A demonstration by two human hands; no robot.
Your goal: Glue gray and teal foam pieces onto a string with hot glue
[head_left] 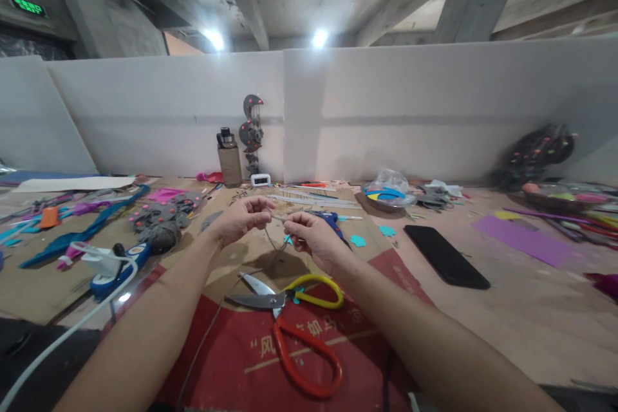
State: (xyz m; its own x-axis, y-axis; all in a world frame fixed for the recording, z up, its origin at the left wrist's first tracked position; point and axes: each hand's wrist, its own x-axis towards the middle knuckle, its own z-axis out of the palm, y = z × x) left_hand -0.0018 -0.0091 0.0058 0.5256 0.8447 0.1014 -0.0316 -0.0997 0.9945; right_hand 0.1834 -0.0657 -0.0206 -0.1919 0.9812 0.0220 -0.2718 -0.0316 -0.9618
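Note:
Above the cardboard, my left hand (243, 220) pinches a thin grey yarn strand (275, 244) between thumb and fingertips. My right hand (311, 236) grips the same strand a short way to the right, its fingers closed. A loop of the yarn dangles under both hands, and a long piece seems to trail down to the lower left. Large scissors (279, 301) with one yellow and one red handle lie spread apart, nearer to me. Past my right hand is a blue glue gun (333, 221), partly hidden by that hand.
A grey yarn ball (164, 236) and a power strip (120, 270) with a white plug lie left. A phone (447, 256) and purple sheet (521, 239) are on the right. A bottle (229, 161) and a bowl (386, 198) stand near the white partition (362, 103).

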